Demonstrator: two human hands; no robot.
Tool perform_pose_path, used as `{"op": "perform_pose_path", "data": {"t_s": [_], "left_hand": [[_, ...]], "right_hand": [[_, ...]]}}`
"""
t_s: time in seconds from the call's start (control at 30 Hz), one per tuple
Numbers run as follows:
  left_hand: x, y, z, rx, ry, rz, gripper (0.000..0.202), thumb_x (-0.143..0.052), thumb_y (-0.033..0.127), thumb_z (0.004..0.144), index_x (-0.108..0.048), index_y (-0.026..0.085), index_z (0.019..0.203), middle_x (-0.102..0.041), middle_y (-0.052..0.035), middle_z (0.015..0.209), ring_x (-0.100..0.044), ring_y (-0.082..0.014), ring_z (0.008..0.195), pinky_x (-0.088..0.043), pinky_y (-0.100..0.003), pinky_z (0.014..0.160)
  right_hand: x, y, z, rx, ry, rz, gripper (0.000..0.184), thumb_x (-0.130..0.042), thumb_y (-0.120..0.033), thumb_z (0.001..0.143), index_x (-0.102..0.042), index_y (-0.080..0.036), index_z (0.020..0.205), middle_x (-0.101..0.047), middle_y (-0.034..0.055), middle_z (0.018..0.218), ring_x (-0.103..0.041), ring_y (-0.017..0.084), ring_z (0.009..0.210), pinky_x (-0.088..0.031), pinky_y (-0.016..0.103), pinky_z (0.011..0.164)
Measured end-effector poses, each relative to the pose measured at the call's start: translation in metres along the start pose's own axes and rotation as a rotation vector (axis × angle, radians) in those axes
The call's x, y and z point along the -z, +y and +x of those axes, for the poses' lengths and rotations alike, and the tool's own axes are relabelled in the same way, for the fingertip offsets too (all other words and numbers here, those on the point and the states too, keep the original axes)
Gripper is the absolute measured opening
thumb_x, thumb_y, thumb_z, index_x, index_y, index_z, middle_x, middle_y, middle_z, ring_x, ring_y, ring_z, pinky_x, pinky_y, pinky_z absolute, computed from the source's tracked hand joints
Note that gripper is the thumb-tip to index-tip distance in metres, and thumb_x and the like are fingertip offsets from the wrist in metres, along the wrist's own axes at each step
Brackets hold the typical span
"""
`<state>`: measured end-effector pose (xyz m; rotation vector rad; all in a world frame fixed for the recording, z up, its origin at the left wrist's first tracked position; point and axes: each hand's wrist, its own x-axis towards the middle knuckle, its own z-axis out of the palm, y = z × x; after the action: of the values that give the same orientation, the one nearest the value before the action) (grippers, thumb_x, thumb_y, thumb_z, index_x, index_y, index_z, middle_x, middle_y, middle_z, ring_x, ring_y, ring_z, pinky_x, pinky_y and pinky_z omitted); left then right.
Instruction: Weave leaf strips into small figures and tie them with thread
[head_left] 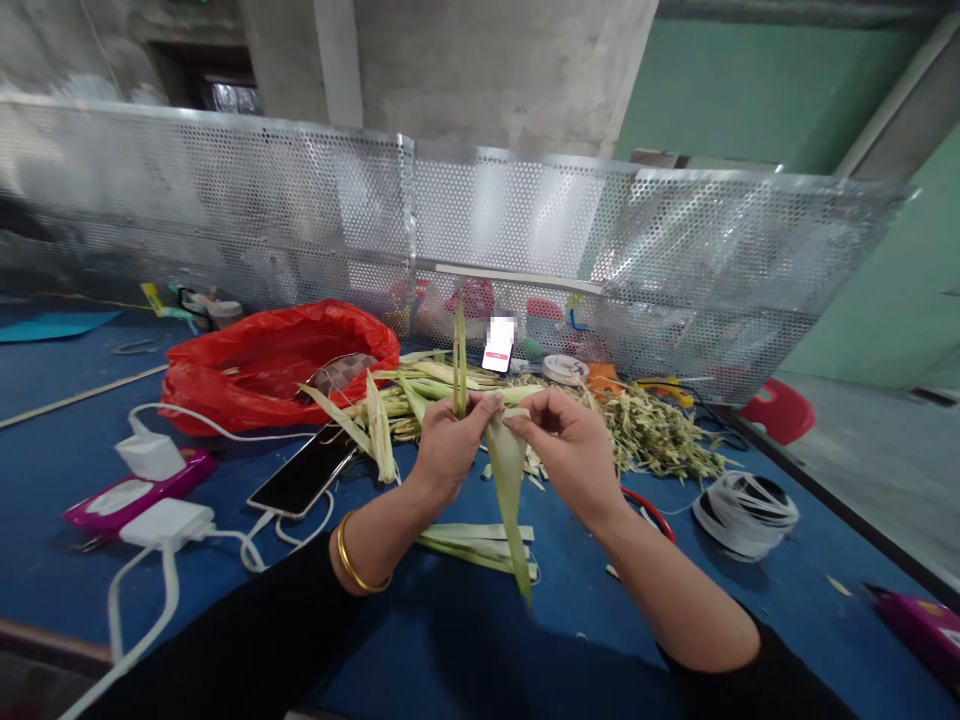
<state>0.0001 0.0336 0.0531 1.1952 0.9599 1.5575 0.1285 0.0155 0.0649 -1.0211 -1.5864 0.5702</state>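
Note:
My left hand (448, 445) is closed around pale green corn husk; thin strips rise above its fingers, and a broad husk leaf (508, 470) hangs down from its fingertips. My right hand (566, 440) pinches the top edge of that same leaf between thumb and fingers. Below the hands, cut husk strips (469, 545) lie on the blue table. Behind them a pile of long husks (420, 385) spreads leftward. A heap of small dry scraps (660, 430) lies to the right of my right hand.
A red plastic bag (225, 370) stands at the left. Nearby are a black phone (304, 475), white chargers (169, 522) with loose cables, and a magenta power strip (112, 505). A spool of white string (746, 515) sits at right. A perforated metal screen (510, 220) closes off the back.

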Motion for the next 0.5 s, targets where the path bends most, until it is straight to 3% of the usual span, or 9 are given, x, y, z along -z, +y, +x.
{"op": "perform_pose_path", "data": {"t_s": [0.23, 0.43, 0.5], "left_hand": [[0.001, -0.005, 0.005, 0.007, 0.015, -0.043, 0.030, -0.071, 0.038, 0.066, -0.057, 0.014, 0.057, -0.044, 0.0050, 0.051, -0.035, -0.0053, 0.046, -0.027, -0.018, 0.044], [0.004, -0.003, 0.009, 0.015, 0.062, -0.086, 0.028, -0.072, 0.037, 0.065, -0.059, 0.014, 0.060, -0.040, 0.0073, 0.046, -0.029, -0.0038, 0.042, -0.022, -0.019, 0.041], [0.004, -0.001, 0.010, 0.019, 0.077, -0.106, 0.028, -0.073, 0.038, 0.064, -0.058, 0.014, 0.059, -0.038, 0.0080, 0.044, -0.027, -0.0035, 0.040, -0.020, -0.019, 0.040]], "right_hand": [[-0.003, 0.010, -0.001, -0.051, -0.105, -0.071, 0.014, -0.061, -0.028, 0.076, -0.055, -0.018, 0.070, -0.046, -0.0043, 0.059, -0.038, 0.009, 0.054, -0.032, 0.022, 0.051], [-0.003, 0.004, -0.002, 0.018, -0.016, -0.008, 0.014, -0.059, -0.027, 0.079, -0.054, -0.018, 0.069, -0.045, -0.0041, 0.060, -0.038, 0.009, 0.055, -0.032, 0.021, 0.052], [-0.003, 0.003, -0.002, -0.002, -0.044, -0.012, 0.013, -0.060, -0.029, 0.078, -0.056, -0.017, 0.072, -0.046, -0.0041, 0.060, -0.039, 0.009, 0.055, -0.032, 0.021, 0.052]]}}
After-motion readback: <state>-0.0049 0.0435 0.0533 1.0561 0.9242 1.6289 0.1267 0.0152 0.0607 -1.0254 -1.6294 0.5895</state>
